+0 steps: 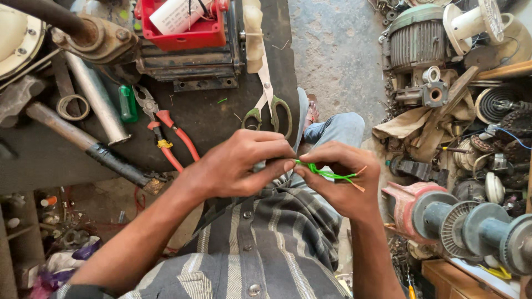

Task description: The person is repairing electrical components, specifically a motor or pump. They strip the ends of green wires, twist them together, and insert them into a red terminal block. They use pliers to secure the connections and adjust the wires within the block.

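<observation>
fingers (280, 160) of the left hand (238, 166) and right hand (341, 180) pinch a thin green wire (327, 173) between them above the lap, seemingly twisting it. further off, near the bench (221, 119) edge, lie green-handled scissors (270, 94) and red-handled pliers (163, 124).

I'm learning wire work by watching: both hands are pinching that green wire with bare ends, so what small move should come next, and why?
Probably a further twist of the strands. The left hand pinches the green wire at its near end, the right hand holds it in the fingers, and its orange-tipped bare ends splay loose beyond the right hand. The pliers and scissors lie unused on the bench.
</observation>
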Available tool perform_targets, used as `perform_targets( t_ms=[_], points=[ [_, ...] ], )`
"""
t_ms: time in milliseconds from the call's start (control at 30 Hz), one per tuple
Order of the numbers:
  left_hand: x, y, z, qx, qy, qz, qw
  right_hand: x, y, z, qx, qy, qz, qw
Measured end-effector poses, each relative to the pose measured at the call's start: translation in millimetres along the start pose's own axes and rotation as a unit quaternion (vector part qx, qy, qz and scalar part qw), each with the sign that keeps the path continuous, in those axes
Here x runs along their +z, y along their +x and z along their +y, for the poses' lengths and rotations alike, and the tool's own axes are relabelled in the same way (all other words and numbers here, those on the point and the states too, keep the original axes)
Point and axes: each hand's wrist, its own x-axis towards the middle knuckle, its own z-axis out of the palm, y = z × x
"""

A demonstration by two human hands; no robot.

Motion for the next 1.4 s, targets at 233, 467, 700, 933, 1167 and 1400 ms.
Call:
perform_targets(
  t_ms=[233,467,700,933,1167,1400],
  points=[
    [-9.0,2.8,-1.8,0.039,0.069,-0.029,0.996,5.2,-9.6,2.0,0.064,0.131,0.052,0.988],
    [-13.3,3.1,-2.5,0.028,0.071,-0.032,0.997,1.7,-14.9,-1.9,0.078,0.059,0.081,0.992],
    [8.5,5.3,3.1,-0.019,0.023,0.044,0.999,-2.0,-14.4,2.4,0.059,0.157,0.118,0.979],
    [34.6,5.6,9.0,-0.022,0.068,0.08,0.994,10.4,-9.7,20.3,0.048,0.183,0.275,0.943],
    [43.0,1.6,13.6,-0.006,0.059,0.093,0.994,4.0,-9.7,18.9,0.049,-0.099,0.28,0.954],
    [39.2,2.4,12.3,-0.093,0.04,0.085,0.991,0.6,5.4,29.0,0.121,-0.026,0.29,0.949]
  ],
)
